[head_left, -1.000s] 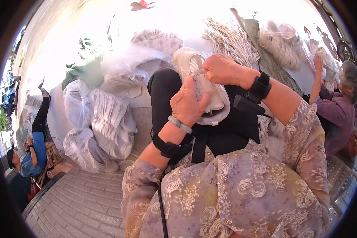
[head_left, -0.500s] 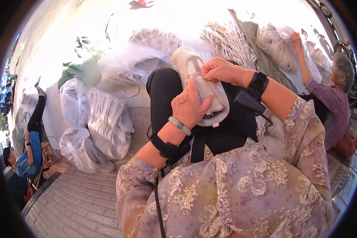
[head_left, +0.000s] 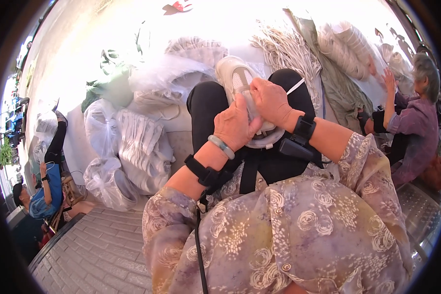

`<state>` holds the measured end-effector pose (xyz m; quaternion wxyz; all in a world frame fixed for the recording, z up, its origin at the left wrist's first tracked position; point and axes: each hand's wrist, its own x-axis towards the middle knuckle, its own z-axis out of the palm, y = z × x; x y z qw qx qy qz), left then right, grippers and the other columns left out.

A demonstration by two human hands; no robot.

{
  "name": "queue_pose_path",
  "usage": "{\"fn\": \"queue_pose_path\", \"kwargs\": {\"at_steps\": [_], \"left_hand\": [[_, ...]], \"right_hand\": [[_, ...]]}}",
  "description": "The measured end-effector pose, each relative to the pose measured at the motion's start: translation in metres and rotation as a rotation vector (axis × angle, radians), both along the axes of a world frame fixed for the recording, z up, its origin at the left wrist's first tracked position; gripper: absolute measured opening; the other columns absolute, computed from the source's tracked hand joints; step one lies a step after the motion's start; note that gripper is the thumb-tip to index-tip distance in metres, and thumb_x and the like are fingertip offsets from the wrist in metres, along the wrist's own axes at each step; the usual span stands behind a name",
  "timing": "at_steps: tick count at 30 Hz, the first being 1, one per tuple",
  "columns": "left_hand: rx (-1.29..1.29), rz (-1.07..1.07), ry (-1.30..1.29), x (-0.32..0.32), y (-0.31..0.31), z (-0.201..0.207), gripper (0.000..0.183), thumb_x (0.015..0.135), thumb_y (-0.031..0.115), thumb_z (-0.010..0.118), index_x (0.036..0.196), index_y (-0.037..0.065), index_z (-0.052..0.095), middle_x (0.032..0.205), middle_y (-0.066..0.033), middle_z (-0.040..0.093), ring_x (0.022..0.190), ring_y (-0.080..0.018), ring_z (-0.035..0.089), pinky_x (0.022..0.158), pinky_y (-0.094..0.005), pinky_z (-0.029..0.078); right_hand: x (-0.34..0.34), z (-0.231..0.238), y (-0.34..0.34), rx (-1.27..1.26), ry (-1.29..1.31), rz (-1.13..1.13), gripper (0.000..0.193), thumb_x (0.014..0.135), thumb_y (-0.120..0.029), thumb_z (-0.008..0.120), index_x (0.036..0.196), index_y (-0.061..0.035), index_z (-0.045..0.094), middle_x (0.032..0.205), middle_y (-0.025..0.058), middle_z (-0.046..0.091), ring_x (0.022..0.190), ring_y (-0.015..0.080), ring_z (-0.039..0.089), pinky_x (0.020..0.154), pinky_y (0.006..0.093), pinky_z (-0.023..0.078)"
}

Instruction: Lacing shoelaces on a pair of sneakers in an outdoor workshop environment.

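Note:
A pale beige sneaker (head_left: 230,69) rests on my lap, its toe pointing away from me. My left hand (head_left: 232,123) grips the upper near the lacing area, with its index finger along the tongue and its thumb spread toward the heel side. My right hand (head_left: 271,102) is closed in a pinch over the lacing area, close to my left fingertips. A white shoelace (head_left: 296,86) sticks out from behind my right hand above my right knee. Both hands cover much of the tongue and eyelets.
Plastic-bagged shoes (head_left: 105,179) and a stacked row of pale shoes (head_left: 144,147) lie to the left. Beyond my right knee spreads a bundle of white laces (head_left: 294,54), beside an olive cloth (head_left: 335,93). A co-worker (head_left: 416,125) sits at the right, another person (head_left: 46,191) far left.
My right hand has turned and moved slightly right and nearer, and a white lace end now shows beside it. The left hand stays on the sneaker. The co-worker's hand at right has come down.

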<state>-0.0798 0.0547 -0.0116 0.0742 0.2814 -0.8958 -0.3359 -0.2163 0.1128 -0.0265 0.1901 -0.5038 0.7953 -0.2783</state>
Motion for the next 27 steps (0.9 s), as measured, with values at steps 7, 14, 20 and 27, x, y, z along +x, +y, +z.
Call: {"fn": "queue_pose_path", "kwargs": {"at_steps": [7,14,20,27], "left_hand": [[-0.008,-0.084,-0.084,-0.002,0.005,-0.007,0.063,0.071,0.034,0.061,0.112,-0.008,0.035,0.092,-0.0229,0.058,0.074,-0.0351,0.062,0.062,-0.0396,0.05],[-0.032,-0.076,-0.074,0.0,0.002,-0.006,0.062,0.067,0.039,0.065,0.106,-0.003,0.042,0.082,-0.0173,0.06,0.07,-0.0312,0.061,0.065,-0.0373,0.049],[0.122,0.104,0.028,-0.008,-0.025,-0.003,0.031,0.067,0.026,0.067,0.086,0.004,0.055,0.073,-0.0095,0.06,0.066,-0.0256,0.059,0.063,-0.0347,0.047],[0.24,0.215,0.034,-0.022,-0.033,-0.024,0.02,0.069,0.014,0.066,0.079,0.004,0.052,0.063,-0.002,0.054,0.056,-0.0115,0.051,0.057,-0.0268,0.045]], "right_hand": [[0.003,-0.022,0.015,-0.207,0.04,-0.056,0.012,0.083,-0.016,0.046,0.081,-0.0047,0.051,0.079,0.0142,0.057,0.076,0.0338,0.056,0.064,0.0413,0.044],[-0.004,-0.018,0.014,-0.294,-0.03,-0.048,0.013,0.081,-0.017,0.048,0.083,-0.0047,0.05,0.076,0.015,0.058,0.075,0.0344,0.057,0.064,0.0423,0.044],[-0.027,0.014,0.007,0.143,-0.121,0.036,0.014,0.074,-0.016,0.049,0.078,-0.0027,0.054,0.072,0.0182,0.059,0.073,0.0356,0.058,0.066,0.0434,0.044],[-0.028,-0.003,0.014,0.012,-0.195,0.054,0.011,0.074,-0.013,0.049,0.079,-0.0042,0.055,0.077,0.0164,0.06,0.077,0.0355,0.057,0.068,0.0424,0.044]]}}
